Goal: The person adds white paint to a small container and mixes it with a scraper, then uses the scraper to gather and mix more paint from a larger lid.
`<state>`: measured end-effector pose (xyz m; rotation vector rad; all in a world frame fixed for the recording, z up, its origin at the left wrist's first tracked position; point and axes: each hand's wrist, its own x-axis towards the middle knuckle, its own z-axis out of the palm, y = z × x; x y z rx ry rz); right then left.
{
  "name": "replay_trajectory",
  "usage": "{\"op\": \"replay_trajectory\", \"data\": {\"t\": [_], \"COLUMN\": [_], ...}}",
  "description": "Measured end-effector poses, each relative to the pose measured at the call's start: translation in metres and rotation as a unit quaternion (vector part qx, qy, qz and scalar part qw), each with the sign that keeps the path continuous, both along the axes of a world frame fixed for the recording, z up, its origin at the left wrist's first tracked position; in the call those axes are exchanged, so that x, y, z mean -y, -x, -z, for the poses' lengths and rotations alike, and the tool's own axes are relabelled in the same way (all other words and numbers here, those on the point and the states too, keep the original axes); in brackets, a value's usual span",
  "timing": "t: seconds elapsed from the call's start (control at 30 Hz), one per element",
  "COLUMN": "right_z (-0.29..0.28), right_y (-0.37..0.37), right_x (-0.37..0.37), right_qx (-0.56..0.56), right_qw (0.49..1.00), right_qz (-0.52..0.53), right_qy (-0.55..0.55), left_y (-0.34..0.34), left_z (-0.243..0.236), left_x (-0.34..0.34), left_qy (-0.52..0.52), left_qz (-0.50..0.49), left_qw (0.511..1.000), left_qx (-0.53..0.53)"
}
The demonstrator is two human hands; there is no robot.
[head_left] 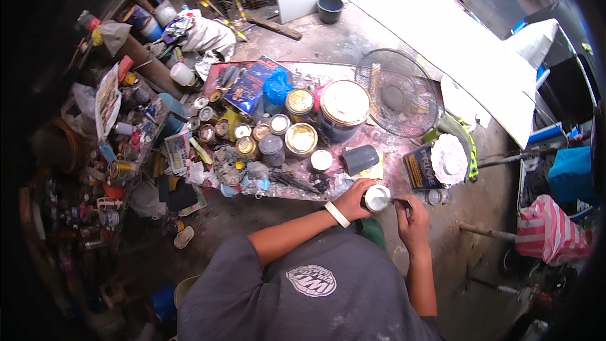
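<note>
My left hand (355,201), with a white band on its wrist, is closed around a small can (377,199) whose round top shows white. It holds the can just off the near edge of the cluttered table (394,183). Close by on the right, my right hand (413,220) has its fingers pinched together at the can's rim. A thin greyish thing seems to reach from those fingers to the white top, too small to name. Beyond my left hand lies a dark grey block-like piece (360,160), with a small white-topped can (321,160) to its left.
A large paint pail (345,106) and several smaller cans crowd the table. A round fan grille (399,93) lies at the back, and a dark tin with a pale ruffled top (449,161) stands right. White panels (404,19) lie beyond. Shelves of clutter (120,170) fill the left.
</note>
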<state>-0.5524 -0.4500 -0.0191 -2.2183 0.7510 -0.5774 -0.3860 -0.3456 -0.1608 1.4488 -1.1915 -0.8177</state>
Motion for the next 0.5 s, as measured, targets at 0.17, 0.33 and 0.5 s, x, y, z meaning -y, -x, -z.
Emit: {"op": "replay_trajectory", "data": {"t": [0.17,0.33,0.5], "right_z": [-0.006,-0.007,-0.007], "right_y": [-0.013,-0.004,-0.001], "right_x": [-0.005,0.003,-0.003], "right_qx": [0.049,0.016,0.022], "right_qw": [0.998,1.0,1.0], "right_qz": [-0.024,0.012,-0.004], "right_qy": [-0.025,0.012,-0.019], "left_y": [-0.004,-0.004,-0.007], "left_z": [-0.007,-0.01,-0.009], "left_x": [0.006,0.007,0.01], "left_qy": [0.035,0.032,0.029], "left_qz": [-0.006,0.013,0.03], "left_qw": [0.999,0.999,0.999], "left_qx": [-0.003,0.011,0.01]}}
